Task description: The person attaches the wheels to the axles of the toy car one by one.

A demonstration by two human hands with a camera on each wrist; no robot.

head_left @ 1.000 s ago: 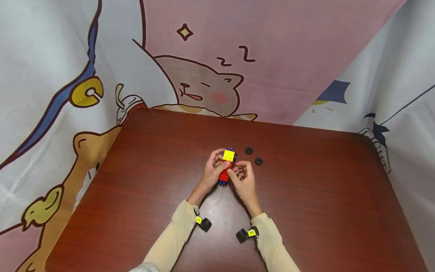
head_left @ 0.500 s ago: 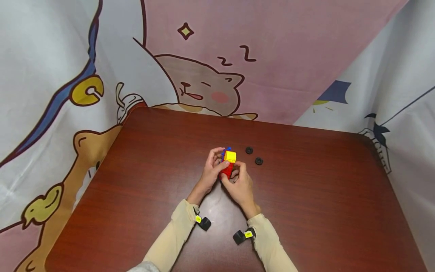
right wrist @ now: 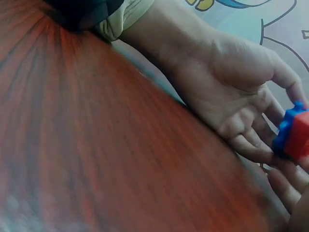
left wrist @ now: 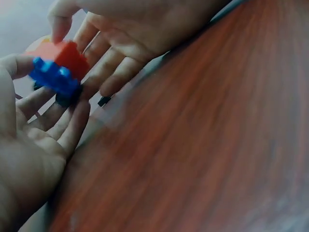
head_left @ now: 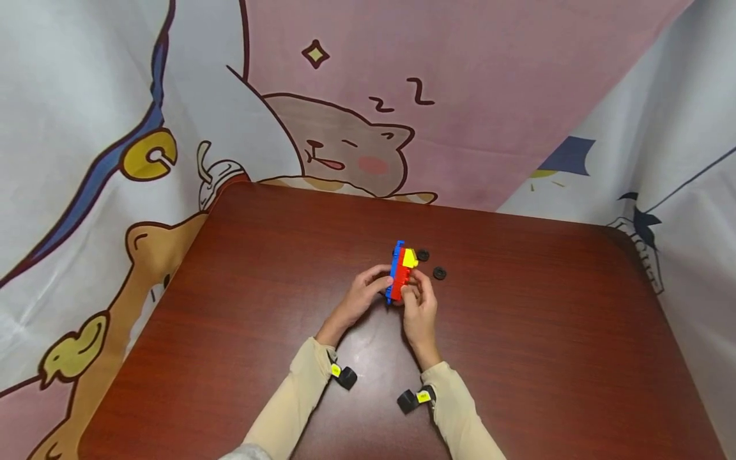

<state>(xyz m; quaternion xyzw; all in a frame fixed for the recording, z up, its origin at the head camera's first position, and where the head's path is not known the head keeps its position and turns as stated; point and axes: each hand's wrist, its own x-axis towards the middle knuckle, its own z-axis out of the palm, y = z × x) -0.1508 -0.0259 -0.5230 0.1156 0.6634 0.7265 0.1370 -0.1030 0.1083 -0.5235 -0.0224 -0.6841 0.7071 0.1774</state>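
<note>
A toy brick car (head_left: pixel 399 275) with a blue base, red body and yellow cab is held above the table between both hands. My left hand (head_left: pixel 359 297) pinches its blue side, thumb against the base. My right hand (head_left: pixel 421 313) grips the red body near the lower end, thumb on one face and fingers curled beyond. Up close in the left wrist view, the blue studded end of the car (left wrist: pixel 55 77) faces me, with dark wheels below it. In the right wrist view only the car's blue and red end (right wrist: pixel 294 133) shows at the edge.
Two loose black wheels lie just past my right hand: a farther wheel (head_left: pixel 423 255) and a nearer wheel (head_left: pixel 439 273). The brown table (head_left: pixel 546 332) stretches out on both sides. A printed curtain (head_left: pixel 460 115) hangs behind and beside it.
The car has been turned from its red and yellow top facing up to its side, showing the blue base, and moved slightly right. Both hands have shifted their hold. The loose wheels stay put.
</note>
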